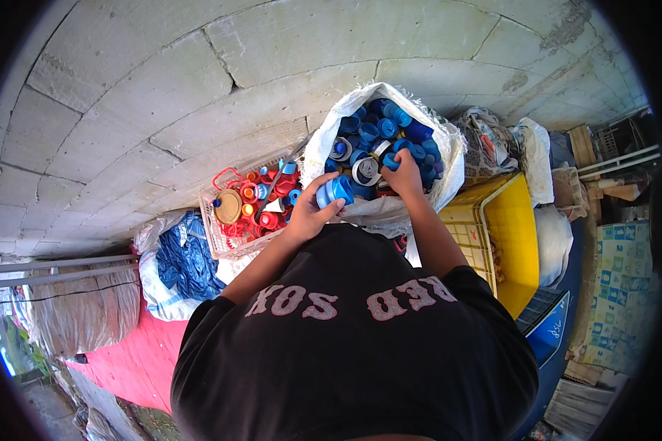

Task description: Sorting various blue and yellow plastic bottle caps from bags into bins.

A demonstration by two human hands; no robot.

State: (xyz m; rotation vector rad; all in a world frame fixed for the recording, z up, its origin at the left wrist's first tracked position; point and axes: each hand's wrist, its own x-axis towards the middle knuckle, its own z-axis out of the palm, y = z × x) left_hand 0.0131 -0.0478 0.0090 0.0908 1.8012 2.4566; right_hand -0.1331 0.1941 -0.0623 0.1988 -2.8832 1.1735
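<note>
My left hand point(308, 212) holds a blue plastic cap point(336, 191), possibly several stacked together, at the near left rim of a white woven sack point(452, 165). Inside the sack lies a heap of blue plastic caps point(387, 128), with a few white-rimmed lids point(366, 171) among them. Reaching into the sack, my right hand point(405, 177) has its fingers around another blue cap point(391, 161). Some of its fingers are hidden from above.
Left of the sack, a pale plastic crate point(212, 231) holds red, orange and blue plastic pieces. Beyond it sits a sack of blue plastic film point(187, 256). A yellow crate point(510, 242) and a blue crate point(549, 325) stand at right. A block wall point(287, 44) rises behind.
</note>
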